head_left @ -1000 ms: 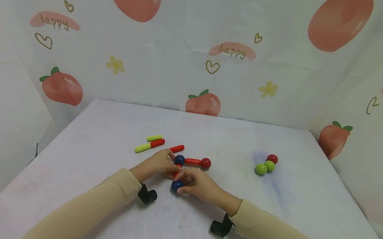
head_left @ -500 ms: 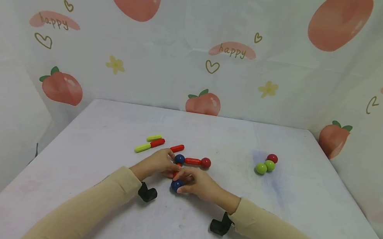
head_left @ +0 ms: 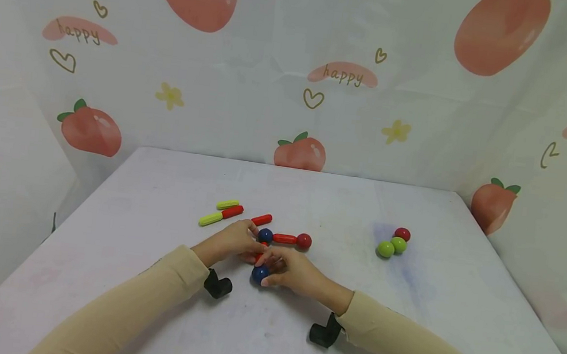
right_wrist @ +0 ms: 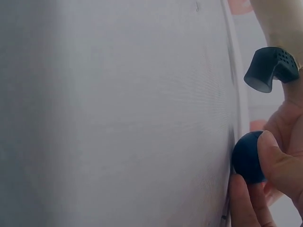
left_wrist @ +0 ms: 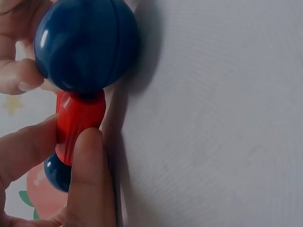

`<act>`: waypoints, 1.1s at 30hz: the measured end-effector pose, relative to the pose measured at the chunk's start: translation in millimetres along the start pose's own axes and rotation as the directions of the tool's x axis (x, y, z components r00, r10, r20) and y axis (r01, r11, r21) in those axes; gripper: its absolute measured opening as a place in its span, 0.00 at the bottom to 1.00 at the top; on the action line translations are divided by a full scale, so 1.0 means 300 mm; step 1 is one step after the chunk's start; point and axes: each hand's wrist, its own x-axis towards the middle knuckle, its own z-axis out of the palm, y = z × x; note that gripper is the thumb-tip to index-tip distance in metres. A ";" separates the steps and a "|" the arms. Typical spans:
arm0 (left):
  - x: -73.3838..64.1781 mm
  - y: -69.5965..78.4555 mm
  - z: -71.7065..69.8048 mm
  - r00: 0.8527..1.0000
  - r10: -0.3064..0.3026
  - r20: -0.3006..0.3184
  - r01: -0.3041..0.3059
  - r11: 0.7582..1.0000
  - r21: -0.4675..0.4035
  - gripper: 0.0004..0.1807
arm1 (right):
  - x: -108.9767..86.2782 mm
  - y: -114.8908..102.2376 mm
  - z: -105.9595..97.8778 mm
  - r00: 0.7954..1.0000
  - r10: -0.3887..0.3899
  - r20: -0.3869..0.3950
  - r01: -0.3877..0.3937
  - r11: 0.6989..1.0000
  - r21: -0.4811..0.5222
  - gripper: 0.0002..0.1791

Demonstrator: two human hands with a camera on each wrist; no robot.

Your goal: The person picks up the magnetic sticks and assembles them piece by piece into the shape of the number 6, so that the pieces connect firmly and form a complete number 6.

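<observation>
My left hand (head_left: 235, 241) pinches a red rod (left_wrist: 78, 120) between thumb and finger. That rod joins a near blue ball (left_wrist: 87, 45) to a far blue ball (head_left: 265, 235), which shows beyond it. With thumb and fingers my right hand (head_left: 296, 271) grips the near blue ball, seen also in the right wrist view as a blue ball (right_wrist: 248, 157) close to the tabletop. From the far blue ball a second red rod (head_left: 284, 239) runs right to a dark red ball (head_left: 304, 241). Fingers cover part of the held rod in the head view.
Behind my left hand lie a loose red rod (head_left: 261, 220), another red rod (head_left: 232, 212) end to end with a yellow-green rod (head_left: 210, 219), and a further yellow-green rod (head_left: 227, 204). Two green balls (head_left: 386, 249) and a red ball (head_left: 402, 234) sit together at the right.
Both hands keep their hold on the rod and the near blue ball. Apart from a very slight shift of the whole head view, nothing visibly moves.
</observation>
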 end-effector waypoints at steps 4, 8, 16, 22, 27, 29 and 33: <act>0.003 -0.002 -0.001 1.000 0.007 0.004 -0.007 1.000 -0.007 0.25 | 0.004 0.001 0.003 1.000 0.013 -0.010 -0.013 1.000 -0.002 0.17; 0.005 -0.003 -0.002 1.000 0.006 0.009 -0.006 1.000 -0.015 0.25 | 0.007 0.000 0.002 1.000 0.029 -0.008 -0.029 0.999 0.017 0.17; 0.007 -0.001 -0.008 1.000 0.009 0.025 -0.009 1.000 -0.010 0.25 | 0.009 0.000 -0.003 0.999 0.034 0.010 -0.035 0.998 0.048 0.17; 0.007 -0.001 -0.009 0.999 0.015 0.033 -0.014 1.000 -0.027 0.24 | 0.010 0.007 -0.006 1.000 0.011 0.024 -0.012 0.998 0.065 0.18; 0.009 -0.001 -0.009 0.999 0.012 0.033 -0.011 1.000 -0.030 0.24 | 0.008 0.007 -0.005 1.000 0.007 0.022 -0.008 0.998 0.064 0.17; 0.010 -0.001 -0.009 0.999 0.011 0.036 -0.010 0.999 -0.036 0.24 | 0.007 0.006 -0.005 1.000 0.010 0.022 -0.012 0.998 0.067 0.17; 0.011 -0.002 -0.009 0.999 0.011 0.040 -0.009 0.999 -0.050 0.24 | 0.005 0.002 -0.007 1.000 0.005 0.026 -0.007 0.997 0.078 0.17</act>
